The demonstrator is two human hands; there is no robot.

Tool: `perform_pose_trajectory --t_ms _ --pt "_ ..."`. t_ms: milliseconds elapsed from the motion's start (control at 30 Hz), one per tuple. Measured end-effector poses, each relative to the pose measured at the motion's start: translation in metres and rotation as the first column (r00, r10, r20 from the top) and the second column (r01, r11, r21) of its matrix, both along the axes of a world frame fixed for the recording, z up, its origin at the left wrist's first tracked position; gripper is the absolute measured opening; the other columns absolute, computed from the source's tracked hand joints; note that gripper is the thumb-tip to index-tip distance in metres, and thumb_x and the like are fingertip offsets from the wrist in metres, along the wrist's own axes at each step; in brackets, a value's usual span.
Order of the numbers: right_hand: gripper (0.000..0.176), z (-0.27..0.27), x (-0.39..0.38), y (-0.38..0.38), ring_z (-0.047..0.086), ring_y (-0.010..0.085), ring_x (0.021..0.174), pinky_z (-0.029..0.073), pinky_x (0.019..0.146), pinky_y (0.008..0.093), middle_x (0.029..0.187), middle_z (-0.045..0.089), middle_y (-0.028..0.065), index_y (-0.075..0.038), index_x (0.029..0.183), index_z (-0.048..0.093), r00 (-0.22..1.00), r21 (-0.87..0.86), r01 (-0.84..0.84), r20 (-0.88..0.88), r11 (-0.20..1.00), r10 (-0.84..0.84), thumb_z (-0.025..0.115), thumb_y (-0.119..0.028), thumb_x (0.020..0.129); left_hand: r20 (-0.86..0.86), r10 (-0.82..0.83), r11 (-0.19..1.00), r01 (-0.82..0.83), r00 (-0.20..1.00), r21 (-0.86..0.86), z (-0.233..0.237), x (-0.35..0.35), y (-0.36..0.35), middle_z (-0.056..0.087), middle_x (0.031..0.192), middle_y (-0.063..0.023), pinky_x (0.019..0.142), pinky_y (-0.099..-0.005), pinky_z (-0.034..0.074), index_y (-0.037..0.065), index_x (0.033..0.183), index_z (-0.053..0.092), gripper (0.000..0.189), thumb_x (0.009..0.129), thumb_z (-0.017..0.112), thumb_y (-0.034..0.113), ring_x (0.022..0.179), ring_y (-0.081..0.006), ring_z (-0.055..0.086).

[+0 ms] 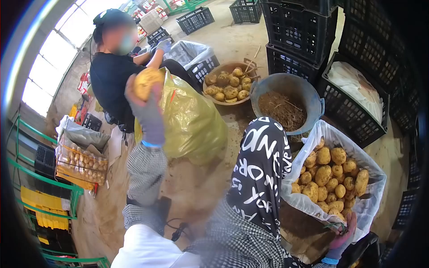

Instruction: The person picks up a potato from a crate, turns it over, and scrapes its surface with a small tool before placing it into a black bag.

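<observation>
My left grip (149, 109) is closed round a potato (146, 82), lifted high, probably to look it over. My right grip (342, 239) pinches the clear plastic bag (357, 147) by its rim, apparently holding the mouth open over the heaped potatoes (328, 176).

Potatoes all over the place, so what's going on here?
The person wearing the camera holds one potato up in the left hand. The right hand grips the rim of a white bag full of potatoes. Opposite, another person in a black top sits behind a bulging yellow bag. Beyond it stand a basket of potatoes and a tub holding dry roots and dirt.
</observation>
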State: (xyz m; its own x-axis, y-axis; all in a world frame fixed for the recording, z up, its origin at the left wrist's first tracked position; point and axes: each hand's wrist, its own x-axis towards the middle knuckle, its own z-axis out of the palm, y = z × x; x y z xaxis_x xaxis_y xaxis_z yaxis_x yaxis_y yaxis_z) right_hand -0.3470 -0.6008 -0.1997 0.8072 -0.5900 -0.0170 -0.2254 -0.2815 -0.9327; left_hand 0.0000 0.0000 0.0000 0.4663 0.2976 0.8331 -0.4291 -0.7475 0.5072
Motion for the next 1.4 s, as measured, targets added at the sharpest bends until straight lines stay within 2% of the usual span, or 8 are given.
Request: perform_pose_trajectory --t_ms 167,367,800,933,1033,1133,1300,1400 --pt "0.056 0.023 0.008 0.015 0.049 0.0222 0.131 0.048 0.076 0.0185 0.149 0.042 0.0108 -0.004 0.149 0.037 0.989 0.398 0.139 -0.100 0.907 -0.108 0.044 -0.018 0.095 -0.402 0.107 0.887 -0.270 0.909 -0.375 -0.017 0.020 0.065 0.051 0.121 -0.0073 0.082 -0.0198 0.048 0.008 0.142 0.042 0.060 0.088 0.069 0.005 0.106 -0.0112 0.055" --pt "0.051 0.011 -0.002 0.019 0.056 0.0167 0.116 0.047 0.069 0.0190 0.139 0.052 0.0103 -0.005 0.147 0.041 0.987 0.338 0.156 -0.085 0.928 -0.134 0.046 -0.020 0.098 -0.373 0.123 0.548 0.251 0.920 0.798 -0.122 0.093 0.159 0.052 0.134 -0.0217 0.112 -0.0429 0.031 0.001 0.135 0.048 0.044 0.096 0.055 0.020 0.127 -0.0346 0.046" --pt "0.039 0.083 -0.038 0.006 0.058 0.0083 0.067 0.048 0.056 0.0196 0.119 0.065 0.0132 0.000 0.136 0.053 0.909 0.506 0.365 -0.012 0.781 -0.417 0.052 -0.012 0.099 -0.116 -0.170 0.901 0.201 0.979 0.384 0.024 0.049 -0.034 0.050 0.139 -0.0171 0.101 -0.0379 0.047 -0.005 0.136 0.046 0.043 0.098 0.051 0.014 0.116 -0.0258 0.059" --pt "0.038 0.088 -0.046 -0.005 0.064 0.0119 0.077 0.051 0.060 0.0209 0.117 0.065 0.0130 0.001 0.135 0.053 0.900 0.594 0.335 0.029 0.732 -0.435 0.051 -0.009 0.099 -0.498 -0.817 0.467 0.840 0.290 -0.277 -0.005 0.033 -0.281 0.057 0.130 -0.0141 0.100 -0.0353 0.046 -0.001 0.137 0.050 0.043 0.095 0.055 0.009 0.116 -0.0205 0.057" --pt "0.036 0.078 -0.048 -0.001 0.067 0.0155 0.084 0.054 0.065 0.0230 0.114 0.066 0.0118 0.000 0.133 0.056 0.897 0.606 0.333 0.033 0.723 -0.441 0.051 -0.010 0.099 -0.834 -0.513 0.094 0.953 -0.203 -0.289 -0.092 -0.051 -0.439 0.061 0.128 -0.0072 0.086 -0.0242 0.050 0.010 0.140 0.051 0.051 0.090 0.060 0.009 0.092 -0.0106 0.061" --pt "0.035 0.064 -0.049 -0.002 0.065 0.0120 0.084 0.053 0.070 0.0238 0.112 0.067 0.0093 -0.002 0.133 0.057 0.902 0.515 0.354 0.033 0.780 -0.431 0.053 -0.009 0.098 -0.955 -0.236 -0.238 0.943 0.178 0.234 -0.239 -0.087 -0.534 0.049 0.139 -0.0200 0.098 -0.0435 0.047 0.014 0.149 0.035 0.071 0.087 0.063 0.035 0.121 -0.0364 0.055" --pt "0.047 0.036 -0.065 -0.014 0.051 0.0042 0.073 0.046 0.064 0.0173 0.106 0.066 0.0051 -0.007 0.138 0.055 0.939 0.148 0.342 -0.019 0.928 -0.343 0.050 0.004 0.093 -0.995 -0.022 0.006 0.995 0.099 0.099 -0.318 -0.128 -0.603 0.051 0.134 -0.0237 0.097 -0.0436 0.048 0.013 0.145 0.038 0.070 0.084 0.069 0.029 0.120 -0.0392 0.055" --pt "0.053 0.038 -0.069 -0.012 0.057 0.0048 0.082 0.049 0.062 0.0199 0.117 0.064 0.0078 -0.005 0.141 0.050 0.956 0.320 0.290 -0.051 0.902 -0.289 0.048 0.007 0.090 -0.749 -0.142 0.235 0.713 -0.647 -0.660 -0.296 -0.114 -0.589 0.059 0.126 -0.0188 0.089 -0.0412 0.054 0.010 0.141 0.043 0.060 0.090 0.066 0.031 0.109 -0.0302 0.063"
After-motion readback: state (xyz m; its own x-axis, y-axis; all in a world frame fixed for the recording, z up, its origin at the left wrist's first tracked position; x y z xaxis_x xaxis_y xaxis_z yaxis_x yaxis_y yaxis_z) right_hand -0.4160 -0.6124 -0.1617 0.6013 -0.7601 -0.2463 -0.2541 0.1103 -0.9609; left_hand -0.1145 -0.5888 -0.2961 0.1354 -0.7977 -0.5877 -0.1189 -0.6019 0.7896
